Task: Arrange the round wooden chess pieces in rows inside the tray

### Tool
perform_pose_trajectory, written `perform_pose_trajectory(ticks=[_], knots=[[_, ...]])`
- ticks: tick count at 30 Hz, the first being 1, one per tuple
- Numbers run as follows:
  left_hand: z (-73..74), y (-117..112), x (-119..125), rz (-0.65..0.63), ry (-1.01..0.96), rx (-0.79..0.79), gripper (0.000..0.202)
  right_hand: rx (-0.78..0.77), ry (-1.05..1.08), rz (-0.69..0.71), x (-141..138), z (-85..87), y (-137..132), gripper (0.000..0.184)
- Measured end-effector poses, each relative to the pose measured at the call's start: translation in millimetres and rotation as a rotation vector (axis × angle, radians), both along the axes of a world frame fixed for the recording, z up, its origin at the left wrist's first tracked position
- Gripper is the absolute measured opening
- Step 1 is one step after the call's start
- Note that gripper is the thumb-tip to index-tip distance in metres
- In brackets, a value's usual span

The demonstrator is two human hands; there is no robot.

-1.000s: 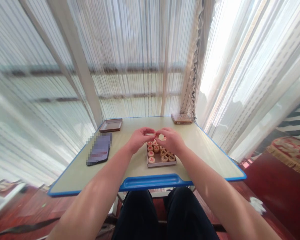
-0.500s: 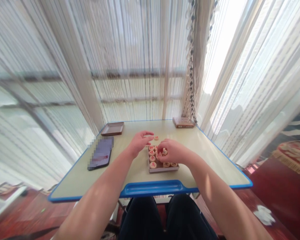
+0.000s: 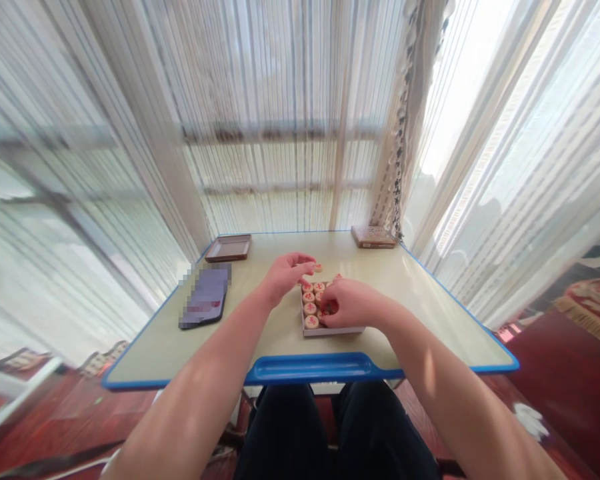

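Observation:
A shallow box (image 3: 333,331) of round Chinese chess pieces stands in front of me, with red-marked pieces in rows along its left side. My right hand (image 3: 355,301) is over the box, fingers curled down and closed on a Chinese chess piece (image 3: 321,316), which they partly cover. The hand hides much of the box's right side. At the box's far left corner hovers my left hand (image 3: 291,275), its fingers apart and holding nothing. Just beyond its fingertips, one loose chess piece (image 3: 319,267) lies on the table.
The blue-edged table (image 3: 260,333) has a pen groove (image 3: 313,366) at its front. A tablet or phone (image 3: 207,297), partly pixelated, lies at left. Behind it is an empty box lid (image 3: 229,247). A flat brown box (image 3: 373,237) sits at the back right, near the curtains (image 3: 275,167).
My right hand has shifted lower and leftward over the box, toward the lower pieces in the second column. My left hand stays near the far left corner. The view has tilted slightly.

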State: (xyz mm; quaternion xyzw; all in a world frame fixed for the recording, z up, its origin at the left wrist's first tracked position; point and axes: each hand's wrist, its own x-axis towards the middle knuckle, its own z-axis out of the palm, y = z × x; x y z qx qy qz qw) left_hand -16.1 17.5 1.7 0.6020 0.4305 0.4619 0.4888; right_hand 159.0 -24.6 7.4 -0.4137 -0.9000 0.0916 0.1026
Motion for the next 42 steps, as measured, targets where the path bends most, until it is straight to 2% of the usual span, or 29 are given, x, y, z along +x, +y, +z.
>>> perform_pose_trajectory(ticks=[6, 13, 21, 29, 32, 36, 38, 42], knots=[[3.9, -2, 1, 0.005, -0.025, -0.017, 0.024, -0.132, 0.040, 0.059, 3, 7.7, 0, 0.018], [5.9, -4, 0, 0.016, -0.041, -0.026, 0.025, -0.126, 0.074, 0.073, 2, 8.4, 3, 0.014], [4.8, -3, 0, 0.031, -0.004, -0.026, 0.024, -0.100, 0.079, 0.062, 2, 5.6, 3, 0.022], [1.6, 1, 1, 0.046, 0.043, 0.006, 0.024, -0.139, 0.116, 0.139, 2, 6.7, 1, 0.018], [-4.8, 5, -2, 0.098, 0.202, 0.079, 0.023, -0.157, 0.134, 0.145, 2, 6.6, 1, 0.019], [-14.9, 12, -12, 0.227, 0.616, 0.339, 0.016, -0.150, 0.169, 0.144, 3, 10.9, 0, 0.019], [-17.7, 16, -17, 0.222, 0.720, 0.350, 0.016, -0.106, 0.207, 0.129, 4, 13.9, 1, 0.018], [-18.8, 21, -24, 0.138, 0.763, 0.257, 0.016, 0.060, 0.276, 0.022, 9, 12.9, 8, 0.020]])
